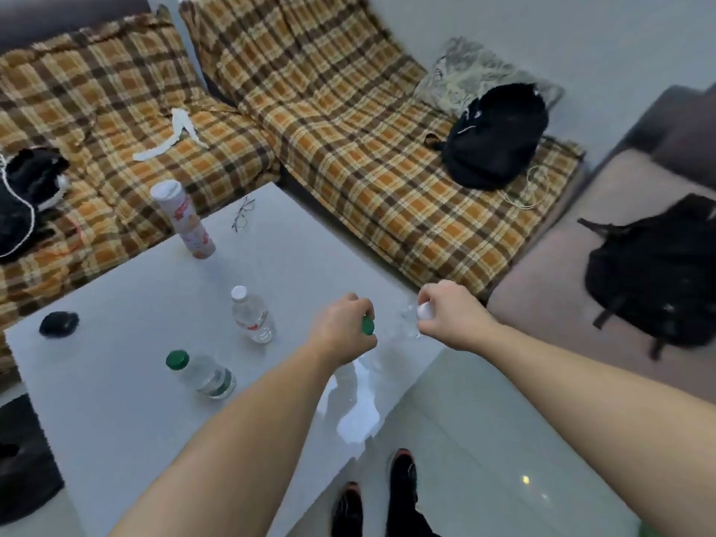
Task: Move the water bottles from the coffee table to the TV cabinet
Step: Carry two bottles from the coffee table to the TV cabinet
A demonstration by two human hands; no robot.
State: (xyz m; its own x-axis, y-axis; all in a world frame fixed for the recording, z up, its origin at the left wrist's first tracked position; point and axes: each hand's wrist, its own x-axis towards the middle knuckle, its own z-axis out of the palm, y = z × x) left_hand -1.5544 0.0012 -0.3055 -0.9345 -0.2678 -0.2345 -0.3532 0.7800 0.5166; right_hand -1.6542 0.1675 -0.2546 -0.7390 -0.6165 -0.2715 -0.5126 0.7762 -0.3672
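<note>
Two clear water bottles stand free on the white coffee table (128,420): one with a white cap and red label (252,315), one with a green cap (203,372) nearer the front left. My left hand (343,327) is closed around the top of a third bottle, whose green cap (368,326) shows by my fingers. Over the table's right edge, my right hand (449,315) grips a clear bottle by its white cap (425,311). Both held bottles' bodies are mostly hidden or too transparent to make out.
A tall snack can (186,220), glasses (243,214) and a black fuzzy object (59,323) lie on the table. A plaid-covered sofa (348,149) wraps the far side, with a black bag (496,137). A backpack (654,281) rests on the right seat. My shoes (401,482) stand on tile.
</note>
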